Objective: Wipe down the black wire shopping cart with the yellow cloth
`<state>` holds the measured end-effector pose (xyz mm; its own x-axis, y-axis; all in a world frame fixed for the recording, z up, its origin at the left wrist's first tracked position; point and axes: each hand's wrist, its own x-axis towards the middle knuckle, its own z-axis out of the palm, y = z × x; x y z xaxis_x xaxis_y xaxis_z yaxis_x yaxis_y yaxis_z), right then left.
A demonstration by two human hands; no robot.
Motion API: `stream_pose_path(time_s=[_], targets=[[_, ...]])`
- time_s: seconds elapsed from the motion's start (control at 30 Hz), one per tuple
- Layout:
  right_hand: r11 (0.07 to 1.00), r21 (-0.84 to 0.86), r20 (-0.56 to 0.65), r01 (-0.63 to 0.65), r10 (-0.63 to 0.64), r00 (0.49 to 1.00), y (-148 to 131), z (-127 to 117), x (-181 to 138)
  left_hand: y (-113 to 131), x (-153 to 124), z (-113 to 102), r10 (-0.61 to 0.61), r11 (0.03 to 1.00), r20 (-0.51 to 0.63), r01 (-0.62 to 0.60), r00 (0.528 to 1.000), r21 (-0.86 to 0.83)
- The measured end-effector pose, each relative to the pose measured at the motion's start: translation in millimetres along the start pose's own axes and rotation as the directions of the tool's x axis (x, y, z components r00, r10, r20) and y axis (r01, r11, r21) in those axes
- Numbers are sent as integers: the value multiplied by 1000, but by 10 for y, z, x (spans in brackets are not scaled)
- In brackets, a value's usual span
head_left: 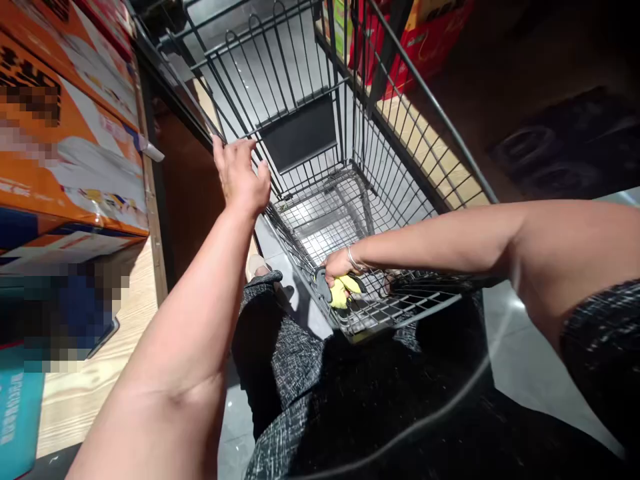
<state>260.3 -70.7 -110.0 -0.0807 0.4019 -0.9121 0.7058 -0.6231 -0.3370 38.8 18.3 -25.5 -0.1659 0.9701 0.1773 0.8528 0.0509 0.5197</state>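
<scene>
My right hand (340,265), with a bracelet at the wrist, reaches down into a black wire shopping cart (395,320). Its fingers are closed on a yellow and grey cloth-like item (343,289), possibly gloves, low at the cart's near end. Part of that item is hidden under the hand. At the cart's left side rim is my left hand (244,172), its fingers apart and slightly bent, with nothing seen in it. Whether it touches the rim I cannot tell.
Large orange boxes (75,153) stand on a wooden shelf (95,367) close at the left. A dark panel (300,133) is fixed at the cart's far end. Red packages (425,50) sit on another wooden shelf beyond the cart's right side. My legs are against the cart's near end.
</scene>
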Motion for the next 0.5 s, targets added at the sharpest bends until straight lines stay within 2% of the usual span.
stream_pose_path(time_s=[0.1,0.2,0.33,0.5], targets=[[991,49,259,-120,104,960,-65,111,-63,-14,-137,-3,-19,1000,-26,19,999,8],[993,88,341,-82,47,939,-39,157,-29,-54,-240,44,-76,997,-61,76,995,-6],[988,151,330,30,-80,941,-66,272,104,-159,-115,77,-180,983,-33,179,983,-42],[961,252,248,114,-178,952,-300,422,203,-215,335,1,-189,981,38,190,981,-27]])
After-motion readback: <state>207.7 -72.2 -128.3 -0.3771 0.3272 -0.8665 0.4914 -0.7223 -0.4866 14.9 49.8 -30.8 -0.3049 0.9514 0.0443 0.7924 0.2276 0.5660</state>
